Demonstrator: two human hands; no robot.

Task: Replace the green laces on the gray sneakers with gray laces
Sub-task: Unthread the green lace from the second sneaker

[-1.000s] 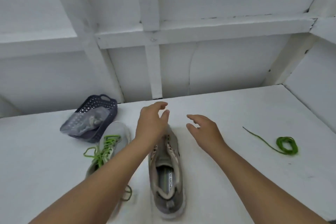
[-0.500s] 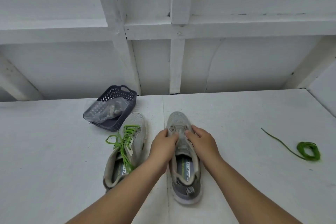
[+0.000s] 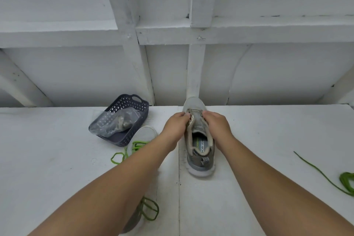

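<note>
From the head camera, your left hand [image 3: 175, 124] and right hand [image 3: 217, 123] each curl their fingers round one side of the unlaced gray sneaker [image 3: 199, 140], gripping its upper edges just behind the toe as it stands on the white table [image 3: 57, 159], toe pointing away from you. To its left, partly under your left forearm, lies the second sneaker [image 3: 143, 136] with its green laces [image 3: 118, 157] in, beside a dark basket [image 3: 122, 120] holding a clear bag [image 3: 115, 122]. A loose green lace [image 3: 344, 180] lies well apart at the right edge.
</note>
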